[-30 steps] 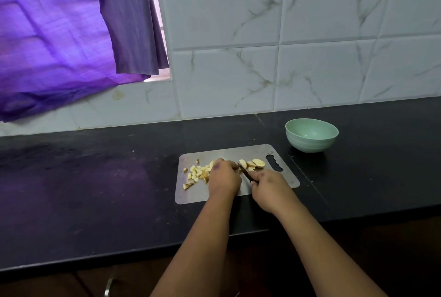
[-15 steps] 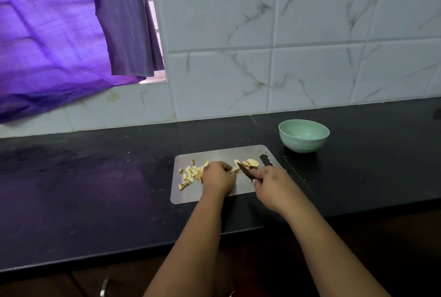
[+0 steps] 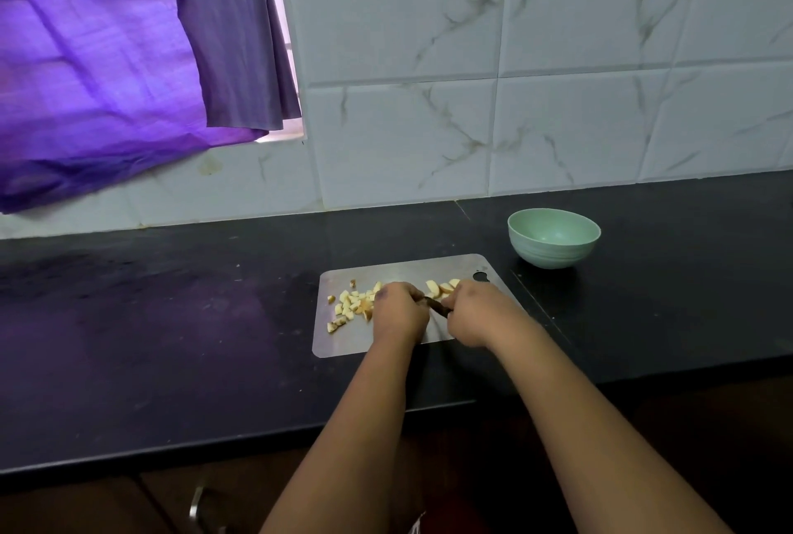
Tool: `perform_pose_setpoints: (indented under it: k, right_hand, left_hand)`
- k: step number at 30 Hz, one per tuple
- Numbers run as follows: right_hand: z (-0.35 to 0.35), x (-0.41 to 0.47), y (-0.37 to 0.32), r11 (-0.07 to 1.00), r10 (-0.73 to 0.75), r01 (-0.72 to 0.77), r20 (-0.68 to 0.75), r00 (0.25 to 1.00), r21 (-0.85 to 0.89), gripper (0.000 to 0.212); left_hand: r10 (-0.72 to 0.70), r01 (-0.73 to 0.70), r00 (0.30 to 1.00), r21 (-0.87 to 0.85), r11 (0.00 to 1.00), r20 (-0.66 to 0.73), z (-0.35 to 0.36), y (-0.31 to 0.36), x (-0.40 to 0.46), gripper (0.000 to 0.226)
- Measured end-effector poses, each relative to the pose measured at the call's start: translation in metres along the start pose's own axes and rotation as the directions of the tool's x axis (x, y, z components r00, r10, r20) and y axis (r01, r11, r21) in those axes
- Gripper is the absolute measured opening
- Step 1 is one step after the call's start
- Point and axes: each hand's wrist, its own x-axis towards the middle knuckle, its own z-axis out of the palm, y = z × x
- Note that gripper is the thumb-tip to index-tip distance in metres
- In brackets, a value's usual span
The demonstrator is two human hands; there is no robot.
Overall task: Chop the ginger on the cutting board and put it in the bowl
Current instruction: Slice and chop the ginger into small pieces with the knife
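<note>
A steel cutting board (image 3: 403,267) lies on the black counter. Chopped ginger bits (image 3: 349,304) are heaped on its left part, and a few larger ginger slices (image 3: 442,286) lie toward its right. My left hand (image 3: 399,310) is curled over the ginger in the middle of the board, fingers hiding the piece under it. My right hand (image 3: 476,314) grips a dark-handled knife (image 3: 437,305), whose blade runs toward my left hand and is mostly hidden. A pale green bowl (image 3: 553,237) stands just beyond the board's right corner; nothing shows inside it.
The black counter (image 3: 171,340) runs left and right of the board, with its front edge near me. A marble-tiled wall (image 3: 515,126) rises behind. A purple curtain (image 3: 107,61) hangs at the upper left. A metal drawer handle (image 3: 199,508) shows below the counter.
My right hand with the knife has drawn in closer to my left hand over the ginger slices. The camera view has shifted slightly; board and bowl stay in place.
</note>
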Motion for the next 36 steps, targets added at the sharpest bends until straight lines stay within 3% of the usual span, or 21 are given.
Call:
perform_pose_setpoints:
  k: [7,9,12,15,20,25,36]
  right_hand:
    - [-0.026,-0.018,0.014,0.998,0.005,0.002,0.112,0.994,-0.066,0.041]
    - [-0.025,-0.028,0.019,0.998,-0.051,0.053,0.048,0.998,-0.042,0.037]
    - [-0.01,-0.039,0.024,0.985,-0.084,0.106,-0.157,0.984,0.14,0.035]
    - [0.009,-0.033,0.023,0.968,-0.085,0.131,-0.213,0.973,0.213,0.037]
    - [0.022,-0.025,0.013,0.97,-0.127,0.163,-0.193,0.973,0.183,0.036]
    - [0.036,-0.012,0.004,0.986,-0.067,0.092,-0.177,0.982,0.142,0.033]
    - [-0.012,-0.007,0.005,0.991,-0.053,0.064,0.092,0.994,-0.117,0.038]
  left_hand:
    - [0.023,-0.022,0.999,0.011,1.0,-0.023,0.0,-0.001,-0.005,0.032]
    - [0.029,-0.028,0.999,0.007,1.0,-0.039,-0.001,-0.002,-0.007,0.039]
    - [0.012,-0.013,0.998,-0.013,1.0,-0.068,-0.002,-0.001,-0.008,0.04]
    - [-0.001,-0.003,0.996,-0.045,0.999,-0.086,-0.003,-0.003,-0.008,0.038]
    - [-0.013,0.007,0.994,-0.063,0.998,-0.112,-0.005,-0.008,-0.007,0.037]
    - [-0.012,0.008,0.993,-0.04,0.999,-0.113,-0.005,-0.009,-0.005,0.041]
    - [0.016,-0.017,0.997,-0.01,1.0,-0.074,-0.004,-0.004,-0.009,0.04]
